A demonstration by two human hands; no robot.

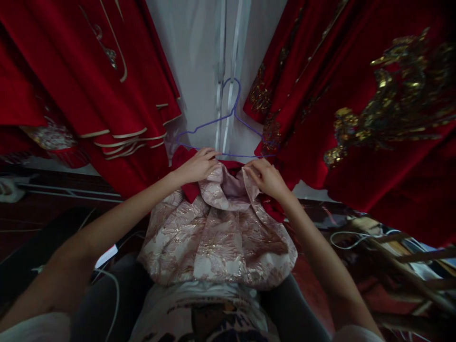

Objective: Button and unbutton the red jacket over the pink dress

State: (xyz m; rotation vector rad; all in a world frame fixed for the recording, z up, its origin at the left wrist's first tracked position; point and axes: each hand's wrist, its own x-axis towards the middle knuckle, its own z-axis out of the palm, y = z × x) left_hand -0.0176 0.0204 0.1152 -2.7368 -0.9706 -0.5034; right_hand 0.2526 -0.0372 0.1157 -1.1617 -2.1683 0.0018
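A shiny pink brocade garment (217, 242), pleated like a skirt, lies across my lap. Its upper edge is folded over and shows a paler pink lining (235, 187). My left hand (201, 166) is closed on that edge at the left, fingertips pressed together. On the other side, my right hand (265, 175) pinches the edge between thumb and fingers. Red cloth (190, 190) sticks out from under both hands. Just beyond my fingers is a thin purple hanger (233, 111), its bottom bar close to the garment's top; whether it touches the cloth I cannot tell.
Red garments with pale trim (117, 95) hang at the left. More red cloth with gold sequin embroidery (384, 99) hangs at the right. Between them stands a pale panel (192, 57). A white cable (116, 289) runs beside my left leg, and a wooden frame (402, 266) stands low right.
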